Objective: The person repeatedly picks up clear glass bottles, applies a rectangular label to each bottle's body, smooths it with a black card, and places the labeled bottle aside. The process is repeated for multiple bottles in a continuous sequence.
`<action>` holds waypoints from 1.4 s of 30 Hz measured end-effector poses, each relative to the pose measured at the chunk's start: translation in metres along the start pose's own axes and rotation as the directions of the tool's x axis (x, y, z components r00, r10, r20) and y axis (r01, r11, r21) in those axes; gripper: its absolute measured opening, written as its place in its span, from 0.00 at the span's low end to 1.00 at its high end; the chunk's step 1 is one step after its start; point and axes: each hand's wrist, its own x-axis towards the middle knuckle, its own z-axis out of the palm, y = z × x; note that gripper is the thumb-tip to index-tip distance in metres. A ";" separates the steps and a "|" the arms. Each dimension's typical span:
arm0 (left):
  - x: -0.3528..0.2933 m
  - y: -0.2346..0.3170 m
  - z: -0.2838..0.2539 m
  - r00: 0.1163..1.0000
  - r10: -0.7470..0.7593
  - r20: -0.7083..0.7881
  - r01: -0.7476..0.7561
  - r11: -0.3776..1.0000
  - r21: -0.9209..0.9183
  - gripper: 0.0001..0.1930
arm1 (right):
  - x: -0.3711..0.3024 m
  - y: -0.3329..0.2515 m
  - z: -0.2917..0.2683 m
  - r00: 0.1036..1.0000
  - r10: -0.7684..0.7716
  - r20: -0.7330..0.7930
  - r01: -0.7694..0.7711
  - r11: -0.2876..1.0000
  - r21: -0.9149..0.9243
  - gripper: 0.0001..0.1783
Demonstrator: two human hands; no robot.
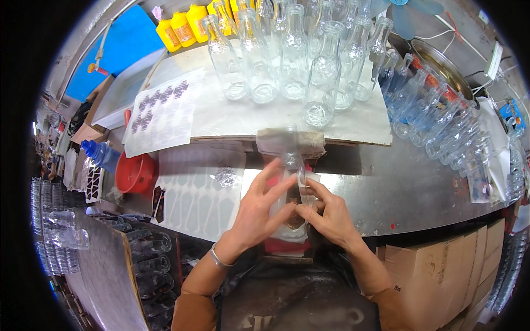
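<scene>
"Dark apron (pixel 298 300) sits nearest me. Beyond it?"

"Left hand (pixel 255 214) spread, right hand (pixel 331 218) half-curled, both at the clear glass bottle (pixel 295 195) between them; whether either grips, I can't tell. Its neck points away, over the beige pad (pixel 269 144)."

"Room?"

"Metal benchtop (pixel 381 185) stretches rightward; white board's (pixel 359 122) edge ahead."

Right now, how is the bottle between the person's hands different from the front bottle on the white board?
The held bottle lies between the left hand and right hand, its neck over a folded cloth; the front bottle stands upright. The held bottle has a dark pattern on it; the front bottle looks plain. Both are see-through with slim necks.
</scene>
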 end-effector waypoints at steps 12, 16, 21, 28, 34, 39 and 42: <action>0.004 -0.001 0.001 1.000 0.004 0.005 -0.004 1.000 0.016 0.30 | 0.004 0.014 0.001 0.999 -0.046 -0.018 0.046 0.998 0.043 0.35; -0.002 0.005 0.005 0.992 -0.115 -0.051 0.104 0.976 -0.192 0.34 | 0.000 0.023 0.003 0.997 -0.059 -0.051 0.066 0.988 0.141 0.37; -0.029 0.008 0.014 0.964 -0.263 0.040 0.257 0.882 -0.395 0.48 | -0.020 0.010 -0.007 0.998 -0.036 0.047 0.038 0.999 -0.035 0.39; -0.040 0.008 0.017 0.899 -0.420 0.121 0.378 0.608 -0.698 0.41 | -0.026 0.017 -0.009 0.999 0.037 0.012 -0.038 0.994 0.102 0.34; -0.033 0.005 0.021 0.881 -0.448 0.154 0.397 0.521 -0.756 0.35 | -0.017 0.013 -0.001 0.998 0.064 0.014 -0.065 0.994 0.092 0.32; -0.033 0.007 0.025 0.880 -0.455 0.134 0.390 0.532 -0.752 0.34 | -0.016 0.017 0.000 0.996 0.069 0.053 -0.075 0.987 0.142 0.30; -0.033 0.007 0.025 0.878 -0.460 0.133 0.397 0.544 -0.739 0.34 | -0.015 0.019 -0.001 0.996 0.060 0.058 -0.070 0.983 0.169 0.30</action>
